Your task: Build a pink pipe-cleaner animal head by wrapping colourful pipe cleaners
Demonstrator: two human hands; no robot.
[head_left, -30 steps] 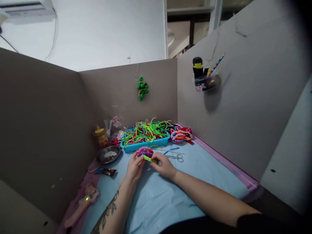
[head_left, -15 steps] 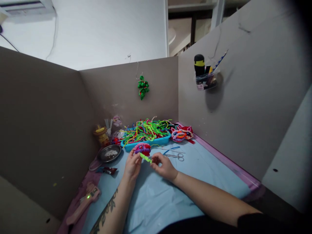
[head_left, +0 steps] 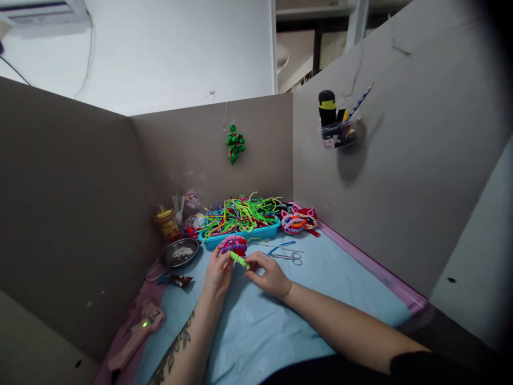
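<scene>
My left hand (head_left: 218, 271) is closed around the lower edge of a round pipe-cleaner piece (head_left: 233, 245) in pink, purple and red, held above the blue table cover. A bright green pipe cleaner (head_left: 239, 260), crimped into small waves, slants down to the right from that piece. At its lower right end, the fingers of my right hand (head_left: 267, 274) pinch it. Behind the right hand lie a pair of scissors (head_left: 295, 259) and a blue pipe cleaner (head_left: 276, 248).
A blue tray (head_left: 256, 234) heaped with coloured pipe cleaners stands at the back. Finished-looking pipe-cleaner pieces (head_left: 294, 222) lie right of it. On the left are a metal dish (head_left: 170, 256) with small white bits, a jar (head_left: 166, 223) and a pink glue gun (head_left: 138, 337). Grey panels surround the table.
My right fingers have shifted very slightly around the end of the green pipe cleaner. The left hand and the round piece stay practically where they were.
</scene>
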